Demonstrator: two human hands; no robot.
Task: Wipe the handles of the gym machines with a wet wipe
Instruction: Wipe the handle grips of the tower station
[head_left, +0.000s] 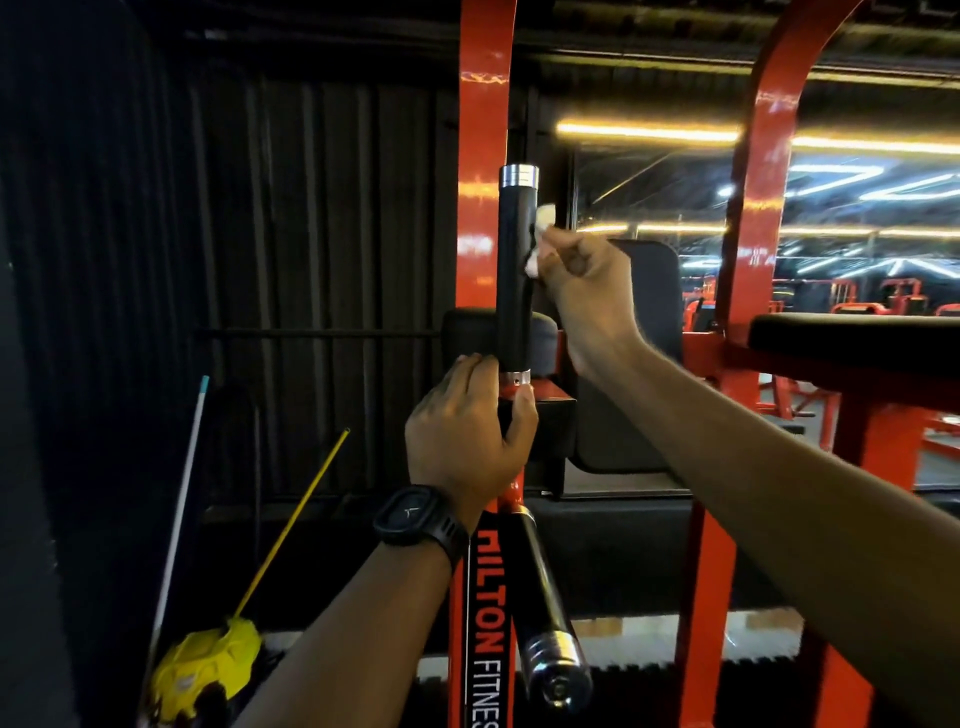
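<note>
Low down, the red machine (488, 613) says "HILTON FITNES", cut off. The right hand (587, 291) pinches a white wipe (540, 234) against the black handle (514, 270), and the left hand (462, 431) grips the bar (514, 491) under it.

**What your view leaves out**

Your right hand (587, 291) hides most of the wet wipe (537, 236); only a white crumple shows against the black handle (514, 270). Your left hand (467, 431) covers the red post (511, 493) under the lower collar (515, 376). The frame lettering (488, 623) and the yellow mop head (202, 670) run off the bottom edge, and the far machines (883, 301) are a blur.
</note>
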